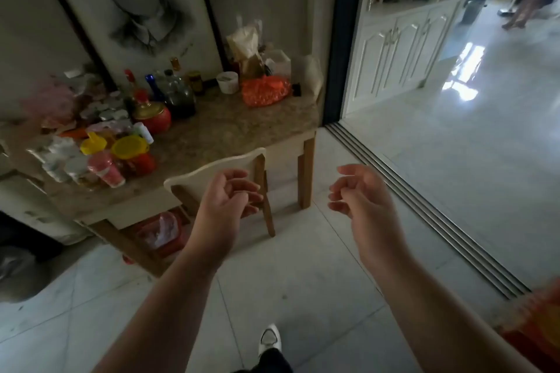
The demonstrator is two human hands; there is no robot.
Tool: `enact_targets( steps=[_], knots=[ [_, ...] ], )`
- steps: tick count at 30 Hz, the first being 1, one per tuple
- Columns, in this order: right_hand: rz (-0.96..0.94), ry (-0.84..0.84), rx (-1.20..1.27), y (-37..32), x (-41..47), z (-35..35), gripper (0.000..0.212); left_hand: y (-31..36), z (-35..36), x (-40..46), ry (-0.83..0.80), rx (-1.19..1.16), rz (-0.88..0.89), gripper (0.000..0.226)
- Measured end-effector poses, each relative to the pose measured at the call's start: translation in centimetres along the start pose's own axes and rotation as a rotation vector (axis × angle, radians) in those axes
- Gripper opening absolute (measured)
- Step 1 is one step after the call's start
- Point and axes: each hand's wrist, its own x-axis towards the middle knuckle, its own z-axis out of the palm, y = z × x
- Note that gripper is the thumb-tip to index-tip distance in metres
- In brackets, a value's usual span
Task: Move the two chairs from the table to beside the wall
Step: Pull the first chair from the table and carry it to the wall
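Both the left hand (230, 195) and the right hand (359, 191) were loosely curled and held nothing, reaching toward the chair (212, 171) tucked under the cluttered surface (230, 127). The first grasp seemed pending; next, grip the backrest and pull.

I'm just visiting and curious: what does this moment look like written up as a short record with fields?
setting: tiled room, cluttered table against the wall
chair in view: one chair, pushed under the table's near edge
second chair: not clearly visible
left hand: open, empty, raised in front of the chair back
right hand: open, empty, raised over the floor
under table: red bin
task progress: chair not yet gripped or moved
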Motion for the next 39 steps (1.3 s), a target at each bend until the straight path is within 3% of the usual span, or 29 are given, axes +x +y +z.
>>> enact_targets(
  steps=[7, 21, 29, 35, 39],
  knots=[
    [0.032, 0.016, -0.048, 2.0, 7.9, 1.1, 0.029, -0.9, 1.1, 7.6, 0.035, -0.034, -0.001, 0.027],
    [0.088, 0.016, -0.105, 4.1, 32.8, 4.1, 0.031, -3.3, 6.3, 33.3, 0.051, -0.017, -0.063, 0.028],
    [0.101, 0.026, -0.074, 5.5, 44.9, -1.7, 0.030, -2.7, 15.5, 43.7, -0.019, 0.002, -0.048, 0.028],
    [0.110, -0.045, -0.087, 6.7, 57.5, -9.3, 0.029, -1.6, 25.4, 52.9, 0.077, 0.005, -0.026, 0.029],
    [0.148, -0.202, -0.195, 6.7, 66.6, -14.7, 0.028, -1.0, 33.5, 57.4, 0.186, -0.011, -0.093, 0.030]
  ],
)
